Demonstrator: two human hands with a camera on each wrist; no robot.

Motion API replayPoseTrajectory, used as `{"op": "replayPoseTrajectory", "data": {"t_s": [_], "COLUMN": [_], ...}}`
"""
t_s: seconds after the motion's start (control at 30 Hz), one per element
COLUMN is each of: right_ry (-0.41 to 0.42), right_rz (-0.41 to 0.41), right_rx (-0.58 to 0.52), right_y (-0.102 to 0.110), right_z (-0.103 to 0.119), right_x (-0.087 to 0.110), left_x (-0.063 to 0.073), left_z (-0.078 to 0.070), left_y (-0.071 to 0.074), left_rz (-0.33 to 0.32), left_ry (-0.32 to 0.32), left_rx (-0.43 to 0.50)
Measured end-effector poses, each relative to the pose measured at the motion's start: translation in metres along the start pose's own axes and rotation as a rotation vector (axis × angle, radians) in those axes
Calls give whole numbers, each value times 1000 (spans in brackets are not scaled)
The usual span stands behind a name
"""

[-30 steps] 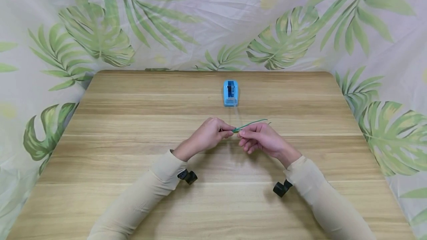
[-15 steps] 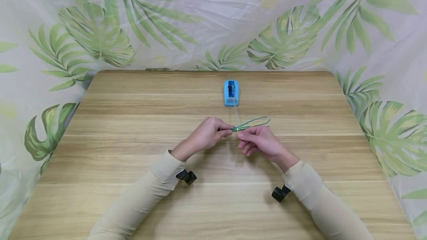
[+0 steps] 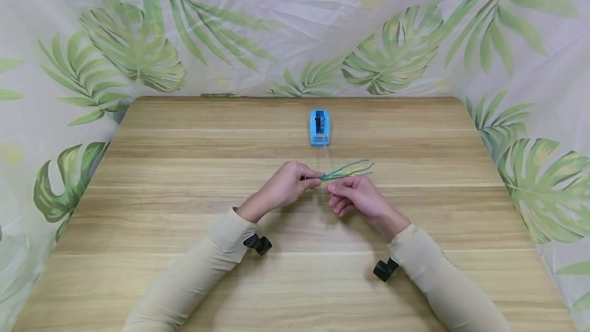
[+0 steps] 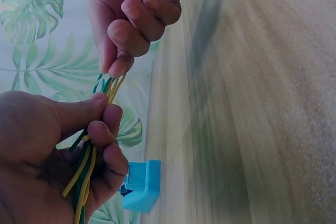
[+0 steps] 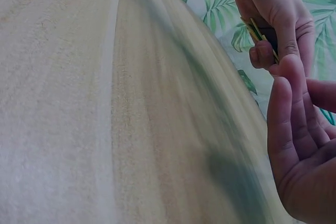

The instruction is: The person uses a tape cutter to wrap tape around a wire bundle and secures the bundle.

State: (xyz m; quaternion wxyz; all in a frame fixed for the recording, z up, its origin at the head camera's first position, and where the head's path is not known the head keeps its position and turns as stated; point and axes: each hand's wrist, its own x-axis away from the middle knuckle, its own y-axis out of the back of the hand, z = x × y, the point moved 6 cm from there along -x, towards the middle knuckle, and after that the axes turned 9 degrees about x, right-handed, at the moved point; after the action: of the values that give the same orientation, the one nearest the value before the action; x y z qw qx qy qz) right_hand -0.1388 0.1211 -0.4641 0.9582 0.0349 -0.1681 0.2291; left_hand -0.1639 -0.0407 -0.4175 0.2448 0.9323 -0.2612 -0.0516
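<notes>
My left hand point(image 3: 291, 181) grips a bundle of thin green and yellow wires point(image 3: 343, 172) between thumb and fingers. The wires' free ends fan out to the right, while in the left wrist view their other ends point(image 4: 83, 182) stick out below the palm. A faint clear strip of tape point(image 3: 327, 157) runs from the blue tape dispenser point(image 3: 319, 128) towards the wires. Just below the bundle, my right hand point(image 3: 357, 196) pinches thumb against forefinger, apparently on the tape's end, which is too faint to see well. Its other fingers are loosely bent.
Both hands are above a wood-grain table point(image 3: 193, 142). Beyond its back edge hangs a leaf-patterned cloth point(image 3: 230, 24). A small black camera sits at each cuff, the left one point(image 3: 258, 244) and the right one point(image 3: 385, 269).
My right hand has drawn slightly down from the wires, its forearm shifting left. More of the fanned green and yellow ends now shows. The left hand and dispenser stay almost in place.
</notes>
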Motion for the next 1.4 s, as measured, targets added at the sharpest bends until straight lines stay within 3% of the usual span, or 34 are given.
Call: {"op": "replayPoseTrajectory", "data": {"t_s": [0.77,1.4], "right_ry": [23,83], "right_rz": [-56,-99], "right_rx": [-45,-6], "right_y": [3,2], "right_z": [-6,-5], "right_x": [-11,-15], "left_x": [-6,-11], "left_z": [6,11], "left_y": [-2,0], "left_rz": [24,95], "left_ry": [1,18], "left_rx": [110,165]}}
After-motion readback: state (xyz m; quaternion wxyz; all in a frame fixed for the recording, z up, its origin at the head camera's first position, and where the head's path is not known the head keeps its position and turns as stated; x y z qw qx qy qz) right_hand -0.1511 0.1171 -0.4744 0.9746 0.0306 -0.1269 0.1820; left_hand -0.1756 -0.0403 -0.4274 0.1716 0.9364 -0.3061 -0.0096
